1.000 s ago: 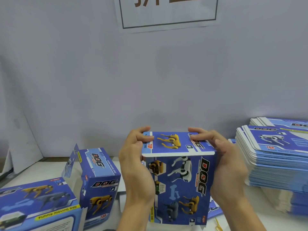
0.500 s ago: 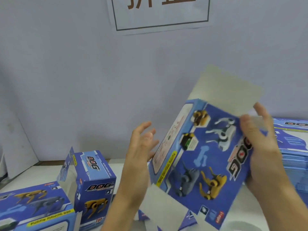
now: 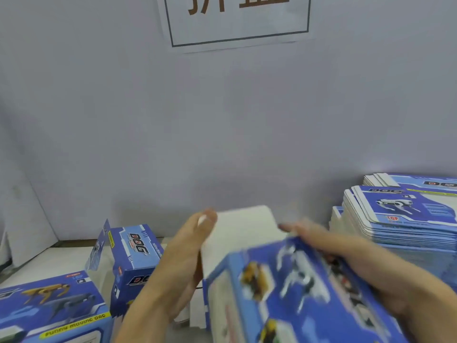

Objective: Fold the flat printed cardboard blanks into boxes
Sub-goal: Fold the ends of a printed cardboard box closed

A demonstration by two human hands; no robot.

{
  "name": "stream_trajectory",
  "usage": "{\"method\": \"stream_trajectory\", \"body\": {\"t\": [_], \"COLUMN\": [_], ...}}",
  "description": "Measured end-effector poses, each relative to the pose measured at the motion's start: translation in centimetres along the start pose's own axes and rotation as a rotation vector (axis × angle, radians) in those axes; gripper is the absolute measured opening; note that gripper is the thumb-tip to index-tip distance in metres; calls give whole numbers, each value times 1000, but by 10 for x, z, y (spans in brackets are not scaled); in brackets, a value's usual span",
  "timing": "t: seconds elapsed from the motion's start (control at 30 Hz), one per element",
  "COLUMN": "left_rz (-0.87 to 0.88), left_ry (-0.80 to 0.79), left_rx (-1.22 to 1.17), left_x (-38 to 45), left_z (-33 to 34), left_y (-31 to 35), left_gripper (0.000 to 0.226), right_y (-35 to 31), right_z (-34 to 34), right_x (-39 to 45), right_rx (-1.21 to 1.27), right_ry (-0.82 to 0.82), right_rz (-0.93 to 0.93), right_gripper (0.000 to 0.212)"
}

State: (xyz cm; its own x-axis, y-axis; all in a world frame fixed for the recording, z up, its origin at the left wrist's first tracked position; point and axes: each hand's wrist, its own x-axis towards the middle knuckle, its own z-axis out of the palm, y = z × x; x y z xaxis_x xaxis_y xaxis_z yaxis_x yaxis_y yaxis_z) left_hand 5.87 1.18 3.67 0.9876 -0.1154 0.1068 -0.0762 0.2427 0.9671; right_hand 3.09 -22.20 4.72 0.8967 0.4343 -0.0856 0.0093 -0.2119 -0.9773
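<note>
Change: since half a second ago the box (image 3: 291,293) has dropped lower and turned, its plain white flap (image 3: 239,231) now pointing away from the person
Box: blurred; held low at centre right above the surface (image 3: 74,253), printed blue face up
Left hand (image 3: 183,258): fingers straight, grip open, flat against the flap's left edge
Right hand (image 3: 346,261): lies along the box's right side; grip cannot be told through the blur
Blanks (image 3: 405,214): stacked flat at right
Folded boxes (image 3: 134,256): standing at left; another (image 3: 49,308) nearer the person
</note>
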Motion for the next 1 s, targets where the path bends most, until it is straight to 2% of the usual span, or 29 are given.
{"method": "stream_trajectory", "body": {"t": [0.03,0.07,0.1,0.13,0.17,0.23,0.27,0.37,0.43,0.5,0.53,0.63,0.7,0.9,1.0], "left_rz": [-18,-36,-50,-58,-63,-47,-26,25,23,3,-8,-20,-2,4,36], "left_ry": [47,83,105,107,94,68,63,47,10,-7,2,47,62,-12,6], "left_rx": [57,102,131,149,165,224,253,297,256,188,158,152,193,74,95], "left_x": [3,5,6,8,9,10,10,10,9,9,9,9,11,10,10], "left_z": [0,-2,-3,-4,-4,-1,1,4,3,3,4,9,11,7,6], "left_y": [-5,-11,-15,-19,-22,-28,-30,-33,-32,-31,-31,-32,-33,-33,-33], "left_gripper": [24,17,13,12,14,19,19,16,15,18,22,38,41,39,26], "right_y": [-1,-4,0,-2,5,12,15,21,21,21,21,22,21,24,23], "right_z": [2,0,-6,-7,-10,-10,-9,-8,-11,-17,-19,-19,-15,-11,-10], "right_x": [4,13,23,27,29,31,30,32,30,32,33,34,36,38,37], "right_rx": [-26,35,111,158,215,241,231,172,179,230,253,265,188,169,160], "right_ry": [-128,-106,-23,56,61,118,163,247,268,234,213,178,225,303,299], "right_rz": [57,121,139,179,165,139,116,123,103,66,62,-18,-84,-219,-237], "right_gripper": [174,166,147,119,96,69,65,75,63,37,31,44,49,47,46]}}
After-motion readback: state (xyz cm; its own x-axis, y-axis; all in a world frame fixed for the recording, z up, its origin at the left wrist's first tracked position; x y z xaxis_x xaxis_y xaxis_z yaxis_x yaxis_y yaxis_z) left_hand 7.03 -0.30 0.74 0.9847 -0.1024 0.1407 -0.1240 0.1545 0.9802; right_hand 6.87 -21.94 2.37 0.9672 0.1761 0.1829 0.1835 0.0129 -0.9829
